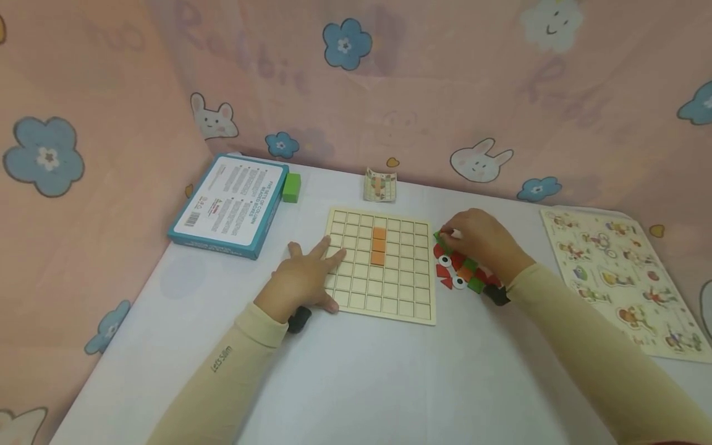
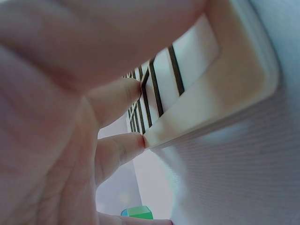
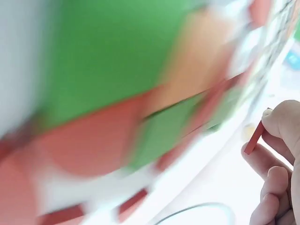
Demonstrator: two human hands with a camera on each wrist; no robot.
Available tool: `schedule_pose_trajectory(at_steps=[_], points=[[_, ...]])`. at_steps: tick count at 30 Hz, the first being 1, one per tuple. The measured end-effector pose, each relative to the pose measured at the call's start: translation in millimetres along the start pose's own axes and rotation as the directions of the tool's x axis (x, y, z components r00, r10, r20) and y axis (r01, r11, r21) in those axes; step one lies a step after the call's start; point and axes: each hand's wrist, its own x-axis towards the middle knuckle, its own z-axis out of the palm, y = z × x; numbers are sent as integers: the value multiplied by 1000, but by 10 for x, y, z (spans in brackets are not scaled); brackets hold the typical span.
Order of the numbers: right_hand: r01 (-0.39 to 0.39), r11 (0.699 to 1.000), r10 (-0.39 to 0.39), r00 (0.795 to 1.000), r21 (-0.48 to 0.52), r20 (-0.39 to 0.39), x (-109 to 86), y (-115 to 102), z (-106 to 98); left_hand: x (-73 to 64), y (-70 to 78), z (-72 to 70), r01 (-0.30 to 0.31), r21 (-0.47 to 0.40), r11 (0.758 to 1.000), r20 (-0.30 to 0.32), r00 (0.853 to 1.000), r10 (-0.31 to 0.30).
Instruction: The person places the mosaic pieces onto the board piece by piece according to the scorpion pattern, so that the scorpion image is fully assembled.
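A cream gridded board (image 1: 408, 318) lies on the white table with a short column of orange square tiles (image 1: 379, 233) set in its cells. My left hand (image 1: 300, 278) spreads its fingers across the board's left edge, with fingertips (image 2: 133, 143) at the rim in the left wrist view. Just right of the board, my right hand (image 1: 481, 241) pinches a thin red piece (image 3: 254, 139) between thumb and finger. Under and beside that hand lies a cluster of loose flat pieces: red pieces (image 1: 447, 283), green squares (image 1: 475, 285) and round eye pieces (image 1: 458, 282).
A blue-edged box (image 1: 239, 204) lies at the back left, a green block (image 1: 292, 188) beside it. A small curled picture card (image 1: 381, 185) stands behind the board. A large sheet of printed figures (image 1: 625, 278) lies at the right. Patterned pink cloth (image 1: 400, 93) hangs behind the table.
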Motion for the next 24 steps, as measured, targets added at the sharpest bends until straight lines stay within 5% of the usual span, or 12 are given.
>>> schedule_pose_trajectory(at_steps=[4, 9, 12, 19, 24], points=[[181, 983, -179, 981, 18, -70, -43, -305, 13, -1, -7, -3, -4, 1, 1000, 0, 1000, 4], [461, 887, -458, 877, -14, -143, -28, -588, 140, 3, -10, -3, -9, 1, 1000, -2, 1000, 9], [526, 847, -530, 834, -73, -154, 5, -670, 222, 6, -15, -2, -11, 8, 1000, -6, 1000, 11], [523, 831, -548, 828, -190, -120, 2, -755, 353, 14, -28, -4, -15, 25, 1000, 3, 1000, 15], [473, 843, -508, 857, -258, -87, -52, -830, 398, 17, -24, -8, -11, 23, 1000, 4, 1000, 11]])
